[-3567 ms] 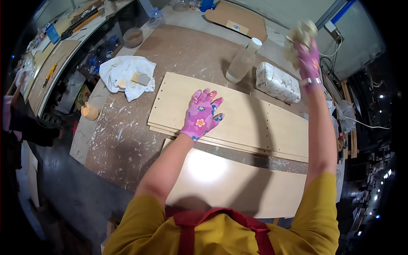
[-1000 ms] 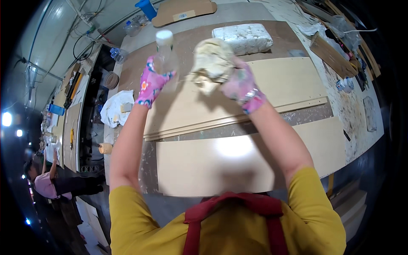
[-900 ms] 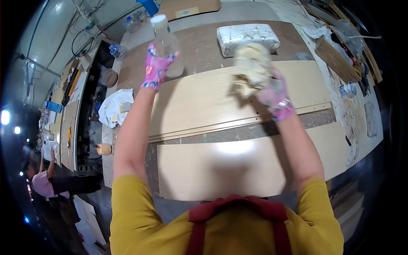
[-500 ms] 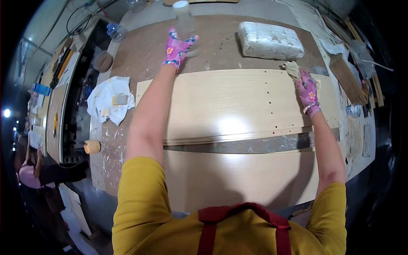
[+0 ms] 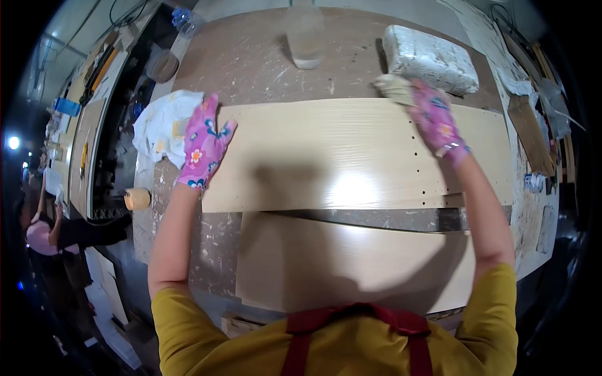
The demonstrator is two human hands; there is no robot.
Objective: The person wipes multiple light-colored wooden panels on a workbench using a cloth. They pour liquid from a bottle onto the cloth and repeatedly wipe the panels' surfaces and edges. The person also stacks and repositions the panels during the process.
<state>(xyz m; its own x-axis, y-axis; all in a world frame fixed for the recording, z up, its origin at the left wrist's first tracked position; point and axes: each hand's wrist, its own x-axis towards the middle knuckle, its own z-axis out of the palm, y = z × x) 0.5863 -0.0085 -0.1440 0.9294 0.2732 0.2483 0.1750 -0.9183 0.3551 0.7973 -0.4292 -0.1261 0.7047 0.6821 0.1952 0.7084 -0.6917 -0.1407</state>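
A pale wood-grain board [image 5: 313, 138] with small dark holes toward its right side lies across the table before me. At its left end my left hand [image 5: 204, 147], in a pink floral glove, stretches out with the thumb apart, holding nothing; it overlaps a stained white cloth [image 5: 157, 128]. My right hand [image 5: 436, 119], gloved alike, is closed on a beige rag [image 5: 395, 89] at the board's far edge; motion blurs both a little. Past the board stands a clear bottle [image 5: 305, 41] with its top cut off by the frame. A second pale board [image 5: 351, 263] lies nearer to me.
Behind my right hand sits a block wrapped in whitish plastic [image 5: 433, 59]. An orange-tan jar [image 5: 137, 199] lies at the table's left edge, and a plastic tub [image 5: 163, 66] farther back. Cardboard [image 5: 530, 135] lies at the right. A person [image 5: 47, 235] is at the far left.
My left hand has let go of the bottle, now standing on the table, and come back to the board's left end. My right hand with the rag has shifted left along the far edge.
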